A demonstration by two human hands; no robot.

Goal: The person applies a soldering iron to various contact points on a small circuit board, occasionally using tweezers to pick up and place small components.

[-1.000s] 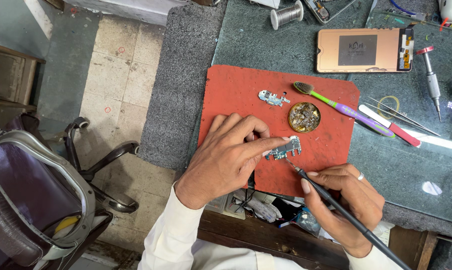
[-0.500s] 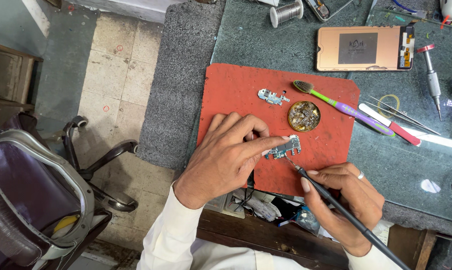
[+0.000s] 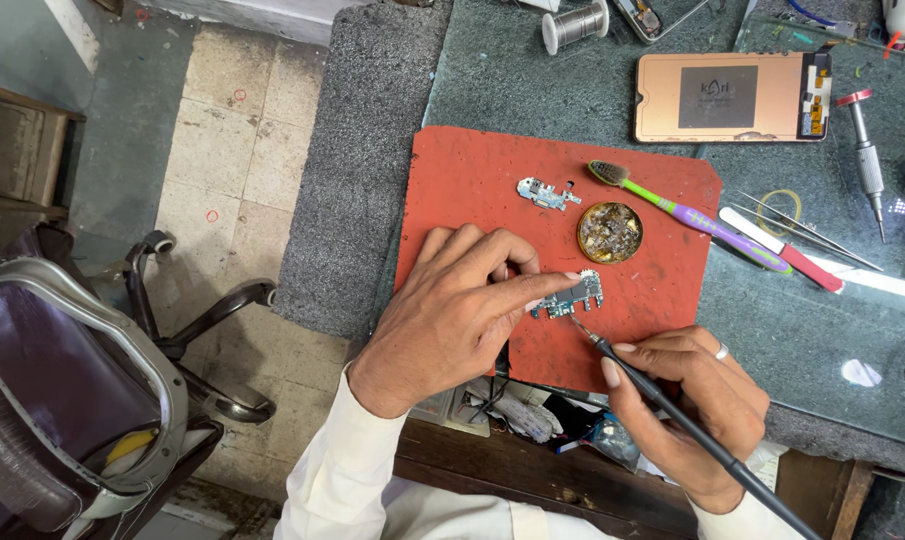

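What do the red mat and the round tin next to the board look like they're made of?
Red mat: likely silicone or rubber; matte, scuffed, lies flat with clipped corners. Round tin: probably brass-coloured metal; shiny rim, crusty contents. Small circuit board, pinned by the left hand: bare board with metal parts.

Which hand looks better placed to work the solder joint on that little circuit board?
Right hand: it holds the soldering iron, tip at the circuit board. The left hand pins the board down.
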